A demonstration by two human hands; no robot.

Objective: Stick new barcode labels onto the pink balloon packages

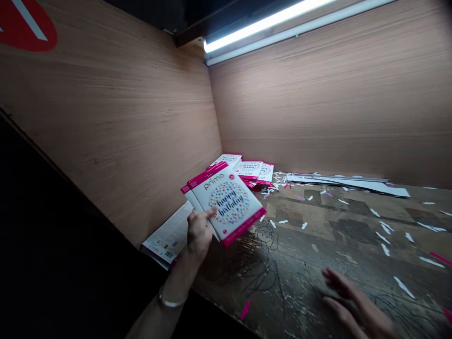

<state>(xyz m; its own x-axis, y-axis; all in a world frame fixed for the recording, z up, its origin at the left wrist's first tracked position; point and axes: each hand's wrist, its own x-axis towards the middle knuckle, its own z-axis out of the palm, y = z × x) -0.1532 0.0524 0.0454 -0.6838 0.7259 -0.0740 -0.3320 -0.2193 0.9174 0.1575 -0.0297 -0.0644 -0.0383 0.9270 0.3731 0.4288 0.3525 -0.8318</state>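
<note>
My left hand (199, 231) is closed on a few flat pink-and-white balloon packets (231, 200), with the thumb on the front of the top one. That packet reads "prima" and "happy birthday" inside a ring of coloured dots. The packets are tilted and fanned slightly above the worktop. My right hand (353, 301) is at the lower right, holding nothing, its thumb and fingers apart over the worktop. Below and left of my left hand, a printed packet (169, 235) lies back side up against the side panel.
More packets (251, 169) lie piled in the far left corner. White card strips (346, 181) rest along the back wall. White and pink paper scraps (384, 249) are scattered over the worn worktop (300, 263). Wooden panels (141, 117) enclose it; a tube light (268, 23) shines above.
</note>
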